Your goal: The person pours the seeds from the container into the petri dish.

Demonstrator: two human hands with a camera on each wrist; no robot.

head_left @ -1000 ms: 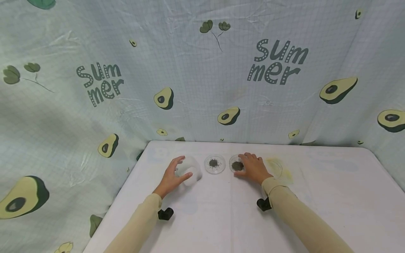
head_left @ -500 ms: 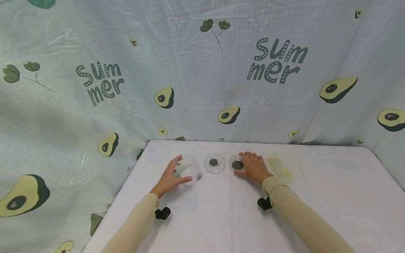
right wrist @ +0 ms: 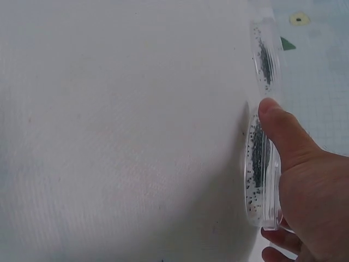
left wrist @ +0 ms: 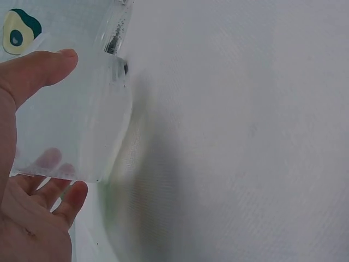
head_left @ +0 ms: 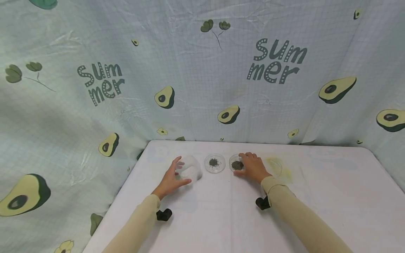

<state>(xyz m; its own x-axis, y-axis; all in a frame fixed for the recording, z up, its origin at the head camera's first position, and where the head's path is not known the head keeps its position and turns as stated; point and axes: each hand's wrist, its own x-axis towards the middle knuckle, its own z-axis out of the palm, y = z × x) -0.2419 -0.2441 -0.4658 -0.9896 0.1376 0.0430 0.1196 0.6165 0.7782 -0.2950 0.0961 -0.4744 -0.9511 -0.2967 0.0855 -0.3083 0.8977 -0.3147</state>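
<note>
My left hand (head_left: 171, 181) curves round a translucent plastic container (head_left: 193, 171) at the left of the dishes. In the left wrist view its thumb crosses the near side of the container, and fingertips show blurred through the wall. My right hand (head_left: 253, 168) grips a clear petri dish (head_left: 231, 163) with dark grains in it, thumb at the near rim and fingers at the far side. Between the hands stands a second petri dish (head_left: 221, 168), holding a smaller dark pile (head_left: 213, 162). The right wrist view shows both dishes edge-on, low on the tabletop.
All of it stands on a white-covered table (head_left: 209, 218) near its back edge. A faint clear ring (head_left: 277, 167) over a yellow patch lies right of my right hand. A curtain (head_left: 190, 70) with avocado prints hangs behind and at the left.
My left hand has drawn slightly back to the left, its thumb lower and farther from its fingers. The container, both dishes and my right hand have stayed about where they were.
</note>
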